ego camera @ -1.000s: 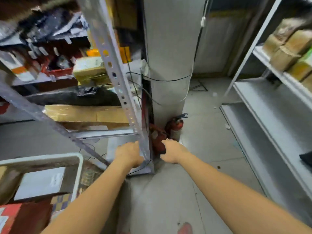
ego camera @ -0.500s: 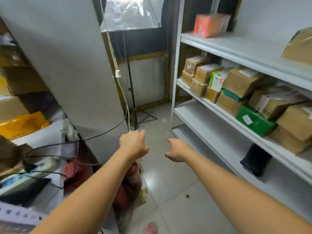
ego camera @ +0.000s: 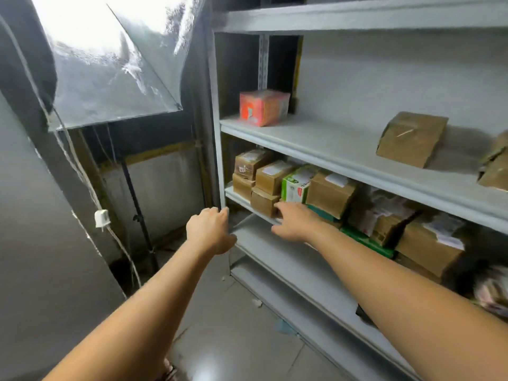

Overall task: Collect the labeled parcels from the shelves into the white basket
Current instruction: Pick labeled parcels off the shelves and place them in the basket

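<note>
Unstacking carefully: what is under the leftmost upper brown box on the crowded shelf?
A smaller brown box lies under the top box, on the shelf. Its top is covered, so any label is hidden.

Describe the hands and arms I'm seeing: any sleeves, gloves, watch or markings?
The left hand and right hand are bare: no gloves, rings or watch show. The left forearm and right forearm are bare too, with no sleeve in view. No markings visible.

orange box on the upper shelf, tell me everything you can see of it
The orange box is an orange-pink carton that looks wrapped in glossy clear film, with blurred print and a small green-and-white mark on its left face. It stands upright, turned corner-on to the camera, alone near the left end of the grey shelf. Nothing but the shelf touches it.
</note>
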